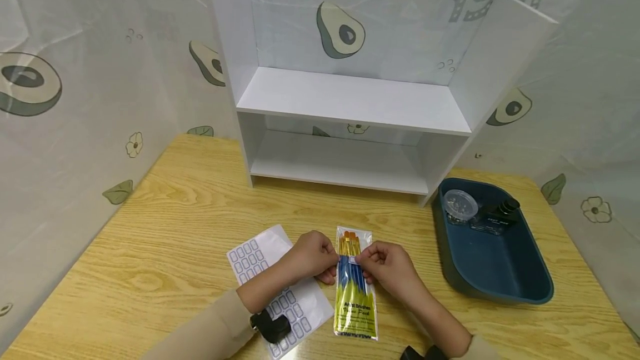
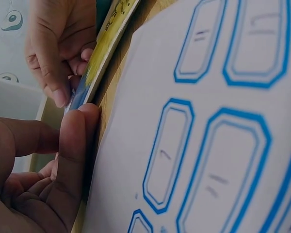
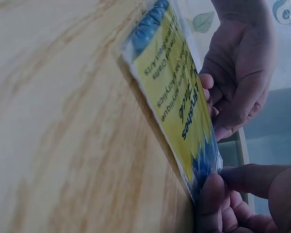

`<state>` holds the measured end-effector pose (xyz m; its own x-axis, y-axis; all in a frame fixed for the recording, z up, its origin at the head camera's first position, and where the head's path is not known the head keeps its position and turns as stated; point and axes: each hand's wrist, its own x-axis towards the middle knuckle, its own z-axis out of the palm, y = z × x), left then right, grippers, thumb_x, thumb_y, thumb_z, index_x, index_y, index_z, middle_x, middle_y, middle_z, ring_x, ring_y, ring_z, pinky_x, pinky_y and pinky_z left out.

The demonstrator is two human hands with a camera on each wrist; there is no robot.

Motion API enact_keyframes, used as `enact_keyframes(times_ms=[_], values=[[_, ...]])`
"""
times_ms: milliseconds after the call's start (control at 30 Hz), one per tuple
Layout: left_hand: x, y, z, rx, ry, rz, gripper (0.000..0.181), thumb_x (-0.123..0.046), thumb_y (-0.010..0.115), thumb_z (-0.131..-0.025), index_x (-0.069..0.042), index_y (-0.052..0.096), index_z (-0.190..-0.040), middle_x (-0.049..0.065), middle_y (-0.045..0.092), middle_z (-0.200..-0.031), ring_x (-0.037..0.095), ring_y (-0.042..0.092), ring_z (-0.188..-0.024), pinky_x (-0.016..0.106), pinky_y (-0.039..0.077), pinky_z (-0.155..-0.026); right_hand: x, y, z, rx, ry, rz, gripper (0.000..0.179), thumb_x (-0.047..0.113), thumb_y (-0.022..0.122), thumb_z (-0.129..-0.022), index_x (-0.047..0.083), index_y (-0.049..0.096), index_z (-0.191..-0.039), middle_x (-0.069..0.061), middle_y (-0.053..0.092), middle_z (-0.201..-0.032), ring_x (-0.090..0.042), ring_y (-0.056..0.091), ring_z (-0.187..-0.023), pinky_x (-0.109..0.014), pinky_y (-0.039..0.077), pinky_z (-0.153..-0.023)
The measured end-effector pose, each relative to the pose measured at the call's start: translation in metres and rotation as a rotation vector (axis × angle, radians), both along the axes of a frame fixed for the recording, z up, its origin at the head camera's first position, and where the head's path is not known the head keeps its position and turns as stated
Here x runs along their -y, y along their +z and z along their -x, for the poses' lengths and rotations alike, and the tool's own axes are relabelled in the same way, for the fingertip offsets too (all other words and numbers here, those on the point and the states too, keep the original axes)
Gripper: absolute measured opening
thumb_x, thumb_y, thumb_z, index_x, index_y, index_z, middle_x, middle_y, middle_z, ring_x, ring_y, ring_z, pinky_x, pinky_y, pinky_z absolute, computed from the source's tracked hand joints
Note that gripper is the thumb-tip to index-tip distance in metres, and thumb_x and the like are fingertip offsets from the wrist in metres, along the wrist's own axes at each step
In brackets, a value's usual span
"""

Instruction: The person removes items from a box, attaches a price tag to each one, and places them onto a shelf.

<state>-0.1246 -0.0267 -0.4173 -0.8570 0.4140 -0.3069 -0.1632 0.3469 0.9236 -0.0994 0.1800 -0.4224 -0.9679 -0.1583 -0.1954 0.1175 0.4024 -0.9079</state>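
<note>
A clear pack of paintbrushes (image 1: 356,307), with blue handles and a yellow printed card, lies lengthwise between the two hands. Across its handles sits a small white label (image 1: 353,260) with a dark border. My left hand (image 1: 312,257) grips the pack's left edge with bent fingers, level with the label. On the opposite side, my right hand (image 1: 392,268) pinches the right edge, a fingertip at the label's end. Under the left forearm is a sheet of labels (image 1: 292,307); the left wrist view shows handwritten marks inside the blue frames of its labels (image 2: 169,155).
Behind the hands stands a white two-tier shelf (image 1: 345,99). At the right is a dark blue bin (image 1: 500,288) holding a round clear tub (image 1: 460,205) and a black-capped item (image 1: 509,206). A curtain printed with avocados (image 1: 341,29) surrounds the wooden table (image 1: 165,232).
</note>
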Motion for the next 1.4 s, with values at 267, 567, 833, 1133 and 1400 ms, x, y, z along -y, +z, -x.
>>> enact_keyframes(times_ms=[267, 567, 833, 1133, 1400], values=[[0.0005, -0.0001, -0.0004, -0.012, 0.004, -0.007, 0.017, 0.000, 0.063, -0.097, 0.007, 0.068, -0.082, 0.014, 0.071, -0.067, 0.006, 0.064, -0.048, 0.025, 0.060, -0.052, 0.0026, -0.0016, 0.0002, -0.056, -0.014, -0.095, 0.013, 0.008, 0.073, -0.095, -0.003, 0.070, -0.090, -0.010, 0.069, -0.071, -0.010, 0.062, -0.058, -0.021, 0.055, -0.054], [0.0018, -0.0064, 0.0014, -0.017, 0.005, -0.011, 0.017, -0.002, 0.064, -0.098, 0.005, 0.068, -0.082, 0.011, 0.071, -0.066, 0.006, 0.064, -0.048, 0.025, 0.061, -0.053, 0.0064, -0.0025, 0.0013, -0.102, -0.012, -0.167, 0.012, 0.005, 0.072, -0.095, 0.001, 0.068, -0.084, -0.006, 0.067, -0.067, -0.009, 0.061, -0.056, -0.021, 0.051, -0.052], [0.0013, -0.0080, 0.0024, -0.022, 0.002, -0.010, 0.018, -0.001, 0.064, -0.098, 0.003, 0.067, -0.081, 0.009, 0.070, -0.065, 0.006, 0.063, -0.047, 0.025, 0.060, -0.052, 0.0089, -0.0032, 0.0013, -0.102, -0.030, -0.203, 0.012, 0.005, 0.074, -0.094, 0.003, 0.066, -0.086, -0.004, 0.063, -0.067, -0.009, 0.058, -0.055, -0.021, 0.050, -0.050], [0.0014, -0.0078, 0.0017, -0.034, -0.002, -0.007, 0.018, -0.002, 0.063, -0.097, 0.004, 0.068, -0.081, 0.010, 0.071, -0.065, 0.006, 0.063, -0.047, 0.026, 0.060, -0.052, 0.0083, -0.0003, -0.0010, -0.104, -0.039, -0.186, 0.009, 0.002, 0.072, -0.095, 0.000, 0.064, -0.098, -0.005, 0.061, -0.073, -0.009, 0.057, -0.058, -0.021, 0.051, -0.051], [0.0010, -0.0082, 0.0014, -0.029, -0.010, -0.004, 0.018, -0.002, 0.063, -0.097, 0.004, 0.068, -0.080, 0.010, 0.071, -0.065, 0.005, 0.063, -0.047, 0.025, 0.060, -0.052, 0.0060, -0.0013, -0.0014, -0.065, -0.023, -0.133, 0.007, -0.004, 0.065, -0.097, -0.002, 0.061, -0.103, -0.007, 0.060, -0.072, -0.012, 0.059, -0.055, -0.022, 0.053, -0.050]])
